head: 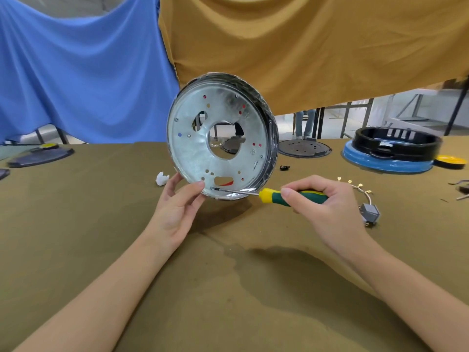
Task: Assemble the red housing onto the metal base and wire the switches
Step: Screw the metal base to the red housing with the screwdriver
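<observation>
My right hand (327, 199) grips the screwdriver (274, 194), fastening a screw; my left hand (177, 199) holds the metal base (218, 138) upright. Switches (370, 214) beside my right hand remain unwired.

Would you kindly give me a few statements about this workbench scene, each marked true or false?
1. The right hand grips a screwdriver with a green and yellow handle. True.
2. The metal base lies flat on the table. False: the left hand holds it up on edge.
3. The screwdriver tip meets a screw near the base's lower rim. True.
4. The grey switch block is in the left hand. False: it lies on the table, right of the right hand.
5. A black ring sits on a blue disc. True.
</observation>
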Demonstrator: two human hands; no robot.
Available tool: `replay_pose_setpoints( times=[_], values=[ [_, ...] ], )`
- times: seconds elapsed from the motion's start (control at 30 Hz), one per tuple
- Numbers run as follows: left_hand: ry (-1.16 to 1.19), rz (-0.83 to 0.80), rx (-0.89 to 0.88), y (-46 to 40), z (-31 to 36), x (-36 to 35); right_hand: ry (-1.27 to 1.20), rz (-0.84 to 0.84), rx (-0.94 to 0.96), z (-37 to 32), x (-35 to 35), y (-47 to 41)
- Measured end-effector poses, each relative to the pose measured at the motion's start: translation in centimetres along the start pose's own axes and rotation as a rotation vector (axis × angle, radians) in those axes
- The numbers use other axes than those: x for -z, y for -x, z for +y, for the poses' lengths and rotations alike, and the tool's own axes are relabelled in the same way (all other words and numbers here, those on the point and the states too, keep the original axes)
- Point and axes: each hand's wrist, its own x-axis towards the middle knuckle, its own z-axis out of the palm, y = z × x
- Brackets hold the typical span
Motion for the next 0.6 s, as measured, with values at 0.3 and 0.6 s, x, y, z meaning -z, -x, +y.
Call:
replay_pose_setpoints(
  times=[0.3, 0.6],
  values=[
    [0.024, 0.003, 0.014, 0.15, 0.02, -0.25, 0.009, 0.000, 0.012, 0.24, -0.10, 0.00],
    [0.020, 0.016, 0.016, 0.21, 0.03, -0.20, 0.020, 0.000, 0.036, 0.50, -0.14, 0.01]
  ],
)
